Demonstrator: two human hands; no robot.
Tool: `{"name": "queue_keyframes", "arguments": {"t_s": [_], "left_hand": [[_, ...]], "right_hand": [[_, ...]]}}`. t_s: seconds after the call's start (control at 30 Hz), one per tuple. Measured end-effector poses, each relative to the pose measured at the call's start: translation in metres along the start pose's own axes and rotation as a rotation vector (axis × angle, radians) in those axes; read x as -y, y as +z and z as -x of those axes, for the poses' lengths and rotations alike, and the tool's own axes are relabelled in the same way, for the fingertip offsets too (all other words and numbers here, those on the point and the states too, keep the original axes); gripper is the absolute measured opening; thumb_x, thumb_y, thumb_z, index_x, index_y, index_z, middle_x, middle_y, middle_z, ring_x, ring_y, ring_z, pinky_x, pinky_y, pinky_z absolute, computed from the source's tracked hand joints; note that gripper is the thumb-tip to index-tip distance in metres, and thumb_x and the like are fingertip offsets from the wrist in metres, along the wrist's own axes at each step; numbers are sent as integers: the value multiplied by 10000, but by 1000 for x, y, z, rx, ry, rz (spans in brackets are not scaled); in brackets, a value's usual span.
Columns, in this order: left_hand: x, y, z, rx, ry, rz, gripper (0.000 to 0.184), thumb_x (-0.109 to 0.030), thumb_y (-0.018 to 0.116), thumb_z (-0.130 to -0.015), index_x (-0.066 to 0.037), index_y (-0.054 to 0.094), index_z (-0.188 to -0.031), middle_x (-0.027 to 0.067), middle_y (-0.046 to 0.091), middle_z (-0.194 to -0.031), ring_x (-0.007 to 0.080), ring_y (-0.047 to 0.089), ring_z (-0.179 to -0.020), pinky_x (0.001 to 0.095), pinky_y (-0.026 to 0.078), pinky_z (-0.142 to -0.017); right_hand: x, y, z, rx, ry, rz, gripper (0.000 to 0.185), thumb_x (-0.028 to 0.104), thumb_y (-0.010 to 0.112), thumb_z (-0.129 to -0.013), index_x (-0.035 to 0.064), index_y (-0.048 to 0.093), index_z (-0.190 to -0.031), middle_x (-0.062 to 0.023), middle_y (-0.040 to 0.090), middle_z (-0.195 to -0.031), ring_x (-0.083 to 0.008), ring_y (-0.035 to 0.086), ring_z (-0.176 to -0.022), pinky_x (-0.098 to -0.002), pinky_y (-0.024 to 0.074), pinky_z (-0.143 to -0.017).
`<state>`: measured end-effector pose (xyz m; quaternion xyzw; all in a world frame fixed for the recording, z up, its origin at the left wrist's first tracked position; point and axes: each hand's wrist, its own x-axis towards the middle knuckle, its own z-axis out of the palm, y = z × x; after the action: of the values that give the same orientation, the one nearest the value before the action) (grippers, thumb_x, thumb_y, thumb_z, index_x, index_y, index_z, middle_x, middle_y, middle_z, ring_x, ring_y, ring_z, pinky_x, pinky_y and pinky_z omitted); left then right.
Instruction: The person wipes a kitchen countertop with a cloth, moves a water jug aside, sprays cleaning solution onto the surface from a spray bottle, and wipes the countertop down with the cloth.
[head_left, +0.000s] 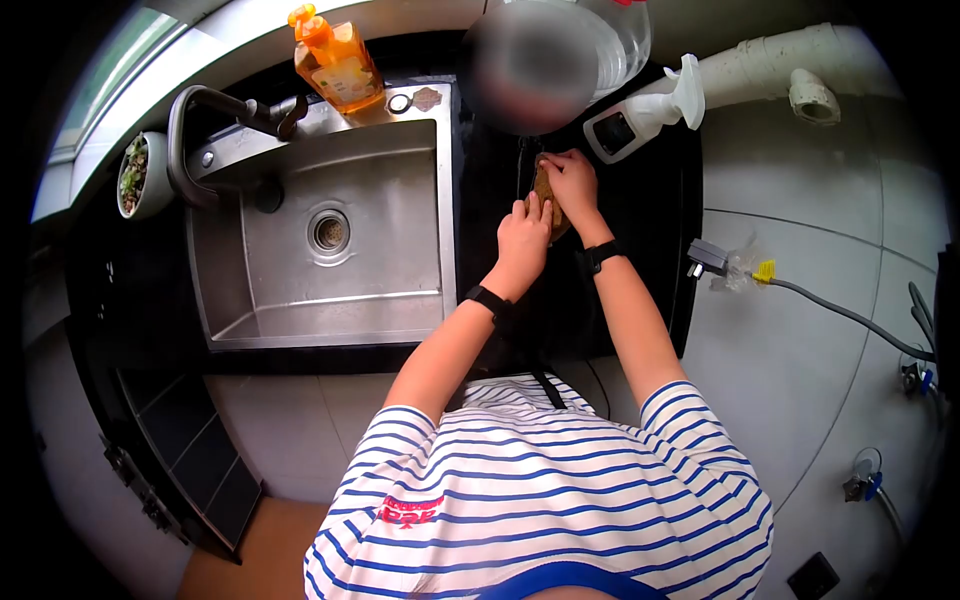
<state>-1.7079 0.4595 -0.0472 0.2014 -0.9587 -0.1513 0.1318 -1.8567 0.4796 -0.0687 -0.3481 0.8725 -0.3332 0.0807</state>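
On the black countertop (640, 250), right of the sink, both of my hands are on a small, brown, flat piece (543, 187) that looks like a folded cloth or sponge; its exact kind is not clear. My left hand (522, 242) presses its fingers on the near left side of the piece. My right hand (574, 188) grips the far right end, fingers closed over it. Much of the piece is hidden beneath my fingers. Each wrist wears a black band.
A steel sink (345, 308) with a dark faucet (180, 140) lies to the left. An orange soap bottle (340, 70), a white spray bottle (640, 120) and a large clear container (625, 40) stand at the back. A plug (708, 257) hangs off the right edge; a potted plant (145, 175) sits far left.
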Motion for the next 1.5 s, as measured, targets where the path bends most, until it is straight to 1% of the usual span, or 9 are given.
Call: {"name": "queue_keyframes", "arguments": {"t_s": [0.23, 0.37, 0.4, 0.43, 0.5, 0.7, 1.03, 1.33, 1.5], "left_hand": [[2, 10, 5, 4, 49, -43, 526, -50, 619, -679, 5, 580, -1200, 211, 600, -1193, 266, 580, -850, 305, 526, -657], [-24, 33, 79, -45, 0, -235, 375, -41, 609, -678, 75, 631, -1034, 275, 623, -1021, 346, 606, -812, 317, 545, -644], [-23, 40, 97, -2, 104, -135, 348, -86, 586, -713, 140, 636, -974, 445, 559, -1002, 359, 613, -679, 340, 505, -520], [-33, 22, 101, -7, 109, -218, 315, -56, 607, -657, 105, 651, -925, 243, 618, -837, 365, 601, -818, 325, 540, -654], [-39, 16, 107, 252, 86, -274, 388, -52, 603, -662, 120, 635, -1009, 281, 629, -893, 370, 609, -847, 331, 543, -689], [-37, 29, 72, 156, 23, -347, 486, -66, 558, -741, 139, 551, -1182, 417, 541, -1128, 377, 617, -949, 337, 533, -793], [-10, 31, 9, 72, 124, -238, 478, -95, 557, -787, 76, 530, -1233, 339, 558, -1190, 310, 591, -999, 331, 491, -797], [-46, 15, 99, 139, 184, -547, 443, -89, 503, -817, 111, 539, -1210, 380, 541, -1175, 343, 602, -809, 373, 508, -706], [-39, 22, 89, 88, 70, -245, 472, -91, 521, -796, 101, 535, -1226, 371, 536, -1195, 330, 595, -894, 361, 487, -770]], "right_hand": [[14, 7, 6, 30, -167, 154, 148, 176, 650, -812, 129, 740, -919, -71, 637, -868, -274, 608, -855, -376, 497, -747], [52, 9, 70, 193, -171, 20, 96, 139, 671, -758, 146, 736, -828, 4, 599, -811, -205, 585, -853, -357, 505, -712], [54, 10, 84, 193, -244, 8, 98, 115, 678, -750, 120, 732, -831, -9, 596, -799, -206, 584, -843, -359, 502, -724], [56, 9, 94, 186, -264, -26, 104, 98, 681, -740, 101, 728, -833, -19, 598, -802, -209, 585, -840, -354, 501, -739], [55, 1, 101, 200, -231, -53, 110, 116, 681, -756, 110, 737, -851, -26, 600, -808, -219, 591, -858, -353, 502, -757], [27, 2, 55, 249, -60, -145, 124, 174, 674, -798, 119, 752, -878, -53, 613, -835, -250, 607, -874, -363, 504, -765], [7, 1, 6, 35, -81, 292, 138, 209, 637, -826, 126, 739, -866, -71, 607, -868, -275, 597, -859, -391, 504, -740], [38, -13, 91, 135, 6, 131, 90, 167, 652, -797, 154, 740, -783, -4, 587, -851, -216, 584, -866, -366, 514, -736], [27, 1, 73, 112, 81, 31, 106, 174, 661, -786, 96, 732, -795, -57, 618, -843, -270, 611, -826, -393, 509, -719]]}}
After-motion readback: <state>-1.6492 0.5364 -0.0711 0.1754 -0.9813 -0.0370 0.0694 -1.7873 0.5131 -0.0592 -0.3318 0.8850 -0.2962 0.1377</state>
